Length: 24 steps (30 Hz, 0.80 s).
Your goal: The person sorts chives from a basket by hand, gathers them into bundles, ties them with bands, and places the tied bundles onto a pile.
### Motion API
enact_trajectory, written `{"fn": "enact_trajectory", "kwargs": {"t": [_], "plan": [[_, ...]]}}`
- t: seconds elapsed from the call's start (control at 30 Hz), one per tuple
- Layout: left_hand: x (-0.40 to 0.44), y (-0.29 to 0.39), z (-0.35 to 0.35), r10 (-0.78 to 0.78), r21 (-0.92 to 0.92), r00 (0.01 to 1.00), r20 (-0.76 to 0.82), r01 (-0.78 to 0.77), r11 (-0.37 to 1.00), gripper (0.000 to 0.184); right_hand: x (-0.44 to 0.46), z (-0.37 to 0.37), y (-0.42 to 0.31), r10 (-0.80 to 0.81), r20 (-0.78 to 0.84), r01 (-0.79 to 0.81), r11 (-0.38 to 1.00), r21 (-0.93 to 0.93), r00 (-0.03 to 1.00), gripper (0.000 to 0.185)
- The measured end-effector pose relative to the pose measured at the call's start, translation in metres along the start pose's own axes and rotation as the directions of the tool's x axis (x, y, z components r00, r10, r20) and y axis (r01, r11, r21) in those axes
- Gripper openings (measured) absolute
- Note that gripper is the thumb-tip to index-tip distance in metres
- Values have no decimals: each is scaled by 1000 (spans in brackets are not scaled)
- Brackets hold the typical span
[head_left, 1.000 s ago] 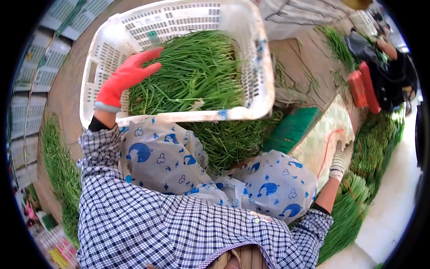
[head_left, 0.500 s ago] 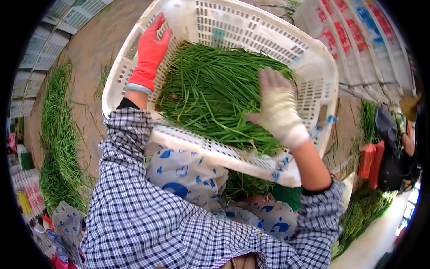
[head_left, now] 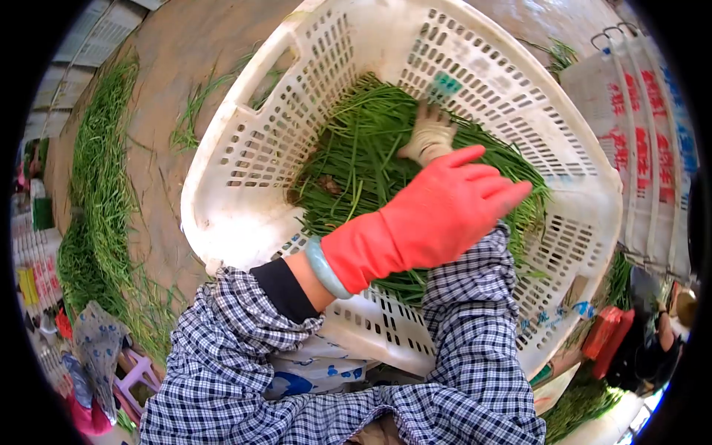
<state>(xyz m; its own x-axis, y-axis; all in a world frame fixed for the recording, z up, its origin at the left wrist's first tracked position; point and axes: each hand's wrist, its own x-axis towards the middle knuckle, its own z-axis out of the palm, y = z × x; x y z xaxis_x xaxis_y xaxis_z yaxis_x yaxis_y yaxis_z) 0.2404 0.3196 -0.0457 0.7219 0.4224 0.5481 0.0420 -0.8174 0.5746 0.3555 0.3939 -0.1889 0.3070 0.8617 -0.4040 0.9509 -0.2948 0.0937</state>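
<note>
A white slatted plastic crate [head_left: 245,167] in front of me holds a bed of long, thin green leaves that look like chives [head_left: 367,141]. Deep in the crate, my right hand [head_left: 430,135], in a cream glove, lies on the leaves with its fingers spread. My left hand [head_left: 449,208], in a red rubber glove, hovers over the crate and crosses above my right forearm. Its fingers are stretched out, and nothing shows in them. The left glove covers part of my right wrist and some leaves.
A long heap of green leaves [head_left: 93,185] lies on the brown floor [head_left: 167,89] at left. White crates with red lettering [head_left: 645,141] stand at right. Near the right edge is another person [head_left: 660,341] beside a red object [head_left: 607,334]. A purple stool [head_left: 136,378] stands at lower left.
My left hand has swung right from the crate's left side, across my right arm. My right hand has moved farther into the crate, toward its far side. The crate appears larger and turned in view.
</note>
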Motion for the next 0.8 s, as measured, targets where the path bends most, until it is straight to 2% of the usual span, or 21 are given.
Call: {"fn": "enact_trajectory", "kwargs": {"t": [0.03,0.07,0.17,0.23,0.27,0.33,0.37,0.4,0.43,0.47,0.5,0.53,0.57,0.6,0.63,0.67,0.7,0.73,0.8], "plan": [[0,1,0,-8,-39,1000,30,9,999,54,5,4,8,6,-88,-3,999,42,996,138],[-2,1,1,-15,-34,999,30,16,999,54,18,0,18,7,95,-20,991,132,995,138],[-5,1,3,-43,-90,993,113,54,995,56,40,21,21,-16,85,8,996,84,996,133],[-7,0,3,-44,-90,990,132,56,994,56,36,20,14,-34,137,29,999,35,990,120],[-6,-1,4,-38,-90,988,148,52,995,56,34,22,11,-32,135,28,999,31,990,120],[-6,0,4,-38,-90,988,151,52,995,56,25,30,8,-46,101,45,999,14,994,108],[-7,0,4,-45,-89,986,163,60,994,55,19,33,10,-37,38,35,998,56,999,92],[-8,-1,3,-42,-87,987,158,56,995,55,16,28,14,-37,32,35,998,52,999,92],[-9,-3,3,-46,-87,984,171,62,994,55,13,22,23,-28,18,23,967,256,999,87],[-10,-6,3,-52,-86,982,181,69,994,54,11,17,32,-21,5,16,895,446,1000,82],[-9,-8,2,-40,-58,991,128,48,997,51,7,12,42,6,24,-18,842,539,1000,76],[-9,-11,2,-36,-54,993,115,43,998,51,-1,20,54,-47,-124,125,651,749,991,72],[-9,-14,0,-69,-13,991,114,71,997,43,21,48,74,-122,-34,56,182,982,992,73],[-8,-17,-2,-99,24,989,112,97,995,36,32,68,95,-186,-55,41,-74,996,981,75],[-7,-19,-6,-88,18,991,103,87,996,36,24,59,102,-250,-75,-10,-322,947,965,76],[-6,-21,-11,-243,114,952,185,225,968,28,4,55,119,-184,-69,23,-240,971,980,68],[-6,-23,-16,-391,222,886,250,341,914,25,-37,20,122,-118,-61,43,-152,987,991,59],[-8,-28,-21,-495,266,827,267,430,863,33,-40,30,131,-123,-121,84,-270,959,985,45],[-6,-41,-34,-646,447,610,459,470,761,46,-41,41,149,-182,-97,49,-252,967,978,31]]}}
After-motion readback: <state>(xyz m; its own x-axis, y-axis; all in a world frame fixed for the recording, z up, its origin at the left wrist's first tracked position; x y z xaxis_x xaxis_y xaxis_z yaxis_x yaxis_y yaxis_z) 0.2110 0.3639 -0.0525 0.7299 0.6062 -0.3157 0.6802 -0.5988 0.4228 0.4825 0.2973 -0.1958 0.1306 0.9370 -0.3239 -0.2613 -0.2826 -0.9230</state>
